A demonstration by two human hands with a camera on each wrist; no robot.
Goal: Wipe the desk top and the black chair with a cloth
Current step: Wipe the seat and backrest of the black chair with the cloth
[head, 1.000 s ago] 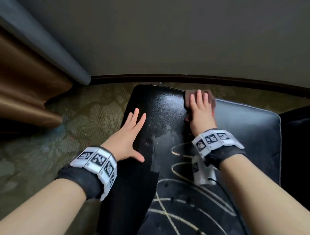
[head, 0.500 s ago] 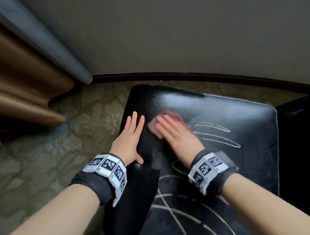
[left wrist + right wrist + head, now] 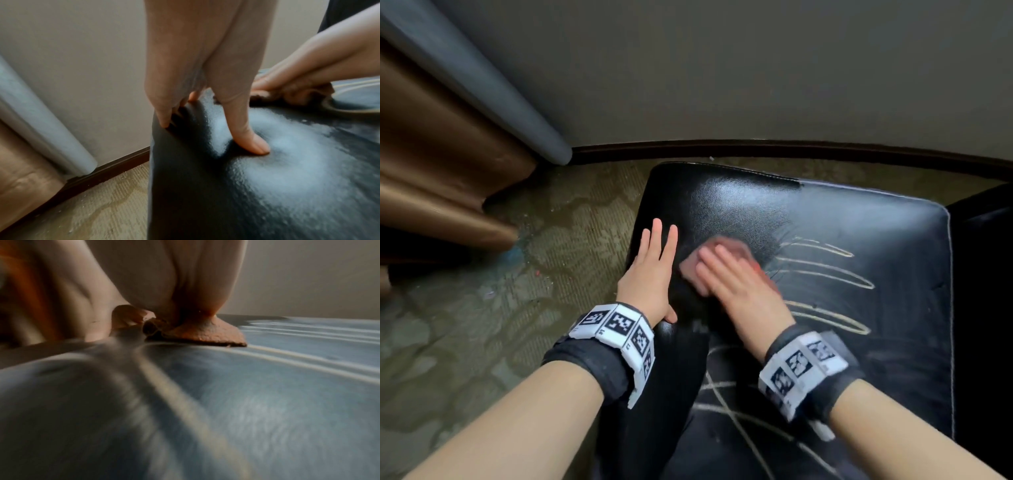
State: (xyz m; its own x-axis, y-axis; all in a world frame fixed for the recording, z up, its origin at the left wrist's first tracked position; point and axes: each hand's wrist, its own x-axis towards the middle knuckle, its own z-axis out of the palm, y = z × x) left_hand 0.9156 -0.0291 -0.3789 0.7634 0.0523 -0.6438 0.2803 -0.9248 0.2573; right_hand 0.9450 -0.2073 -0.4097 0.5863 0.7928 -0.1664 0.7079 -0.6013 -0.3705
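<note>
The black chair seat [image 3: 859, 219] fills the middle and right of the head view, glossy, with pale curved smear lines across it. My right hand [image 3: 726, 274] presses a small reddish-brown cloth [image 3: 722, 245] flat on the seat's left half with straight fingers; it is blurred. The cloth [image 3: 205, 334] pokes out under the fingers in the right wrist view, and it [image 3: 298, 94] also shows in the left wrist view. My left hand [image 3: 654, 270] rests flat on the seat's left edge, fingers straight, thumb [image 3: 246, 138] on the seat top [image 3: 287, 170]. The desk is not in view.
Patterned carpet [image 3: 500, 291] lies to the left of the chair. A grey wall [image 3: 722, 68] with a dark baseboard [image 3: 756, 150] runs behind it. Brown curtain folds [image 3: 431, 171] and a grey rounded edge [image 3: 482, 85] stand at the left.
My right hand swept the cloth from the seat's far edge toward me and leftward, close to the left hand. The left hand stayed on the seat's left edge.
</note>
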